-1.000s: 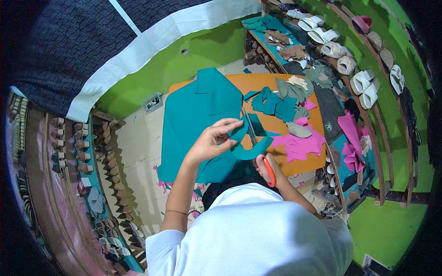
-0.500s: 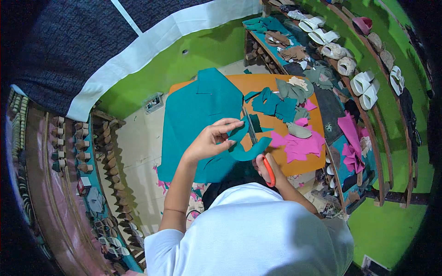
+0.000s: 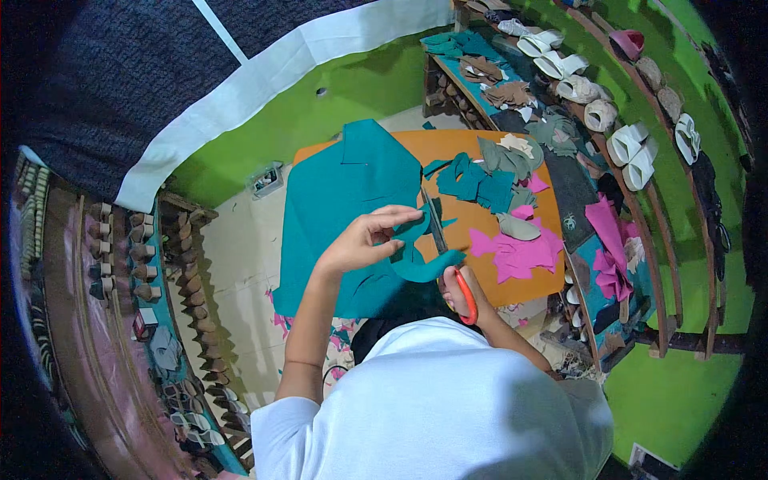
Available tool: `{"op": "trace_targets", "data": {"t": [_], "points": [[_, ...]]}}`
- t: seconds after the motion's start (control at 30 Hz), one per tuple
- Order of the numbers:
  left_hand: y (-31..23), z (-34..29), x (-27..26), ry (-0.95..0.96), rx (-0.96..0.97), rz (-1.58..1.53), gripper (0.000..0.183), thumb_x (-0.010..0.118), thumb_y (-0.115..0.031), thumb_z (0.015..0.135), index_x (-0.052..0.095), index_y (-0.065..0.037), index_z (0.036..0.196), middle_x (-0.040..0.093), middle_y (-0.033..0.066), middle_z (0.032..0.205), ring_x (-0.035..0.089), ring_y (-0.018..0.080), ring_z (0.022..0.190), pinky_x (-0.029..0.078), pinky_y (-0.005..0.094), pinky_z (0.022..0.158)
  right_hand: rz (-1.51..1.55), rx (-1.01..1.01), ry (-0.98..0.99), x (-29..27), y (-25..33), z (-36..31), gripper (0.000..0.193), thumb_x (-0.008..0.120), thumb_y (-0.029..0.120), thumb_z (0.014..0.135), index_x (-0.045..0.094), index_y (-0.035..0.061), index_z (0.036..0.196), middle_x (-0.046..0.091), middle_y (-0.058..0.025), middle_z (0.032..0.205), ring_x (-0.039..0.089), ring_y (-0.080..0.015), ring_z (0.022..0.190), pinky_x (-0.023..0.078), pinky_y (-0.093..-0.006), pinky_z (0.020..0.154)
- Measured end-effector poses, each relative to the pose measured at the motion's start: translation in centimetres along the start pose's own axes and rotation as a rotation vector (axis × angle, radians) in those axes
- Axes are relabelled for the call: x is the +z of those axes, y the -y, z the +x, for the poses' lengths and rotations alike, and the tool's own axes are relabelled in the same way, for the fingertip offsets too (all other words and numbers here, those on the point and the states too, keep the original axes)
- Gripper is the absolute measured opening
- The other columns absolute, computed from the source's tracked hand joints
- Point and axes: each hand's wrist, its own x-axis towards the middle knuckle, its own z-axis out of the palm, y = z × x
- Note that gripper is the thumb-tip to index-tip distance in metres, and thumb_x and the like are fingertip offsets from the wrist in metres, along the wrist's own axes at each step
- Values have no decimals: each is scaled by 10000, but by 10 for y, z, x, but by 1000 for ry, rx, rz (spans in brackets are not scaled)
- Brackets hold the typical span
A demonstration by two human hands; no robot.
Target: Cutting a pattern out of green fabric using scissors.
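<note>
In my right hand [image 3: 458, 292] is a pair of scissors [image 3: 472, 298] with orange-red handles, its long blades pointing away from me along a curved teal piece [image 3: 428, 270]. My left hand [image 3: 368, 238] pinches that piece between thumb and fingers, close to the blades. Under and beyond my left hand spreads a large teal sheet [image 3: 328, 192], lying over the left side of the orange table [image 3: 408, 142]. Whether the curved piece is still joined to the sheet, I cannot tell.
Right of the scissors lie teal cutouts [image 3: 478, 184], pink scraps [image 3: 528, 250] and a grey-green piece [image 3: 520, 228]. Wall racks at right hold white sandals [image 3: 632, 156]; a side bench carries brown pieces [image 3: 508, 94]. Shoe lasts [image 3: 192, 284] line the left shelves.
The curved teal piece has shifted and bent slightly, its right end now lower and nearer the scissor handles. Both hands stay in nearly the same place.
</note>
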Motion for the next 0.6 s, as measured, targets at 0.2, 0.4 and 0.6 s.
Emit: {"op": "trace_targets", "data": {"t": [0.2,0.4,0.6], "points": [[7,-3,-6,-23,-87,-50,482,555,49,696,471,-78,1154,485,30,1068,454,77,880,399,229,758,171,150,16,1,4,-4,534,361,589,768,413,59,747,330,41,527,322,-28,418,288,-171,362],[29,-6,-8,-245,-159,-3,422,598,-31,727,482,-67,1131,504,-4,796,448,39,643,406,179,573,240,62,75,-14,-2,-3,447,409,493,808,419,56,710,371,21,531,379,-41,425,324,-183,370],[33,-3,-7,-239,-257,212,147,560,-89,771,584,-3,887,526,-9,647,448,39,569,395,197,511,423,278,314,-35,16,-5,431,392,482,821,429,61,738,383,19,560,403,-63,457,351,-197,425]]}}
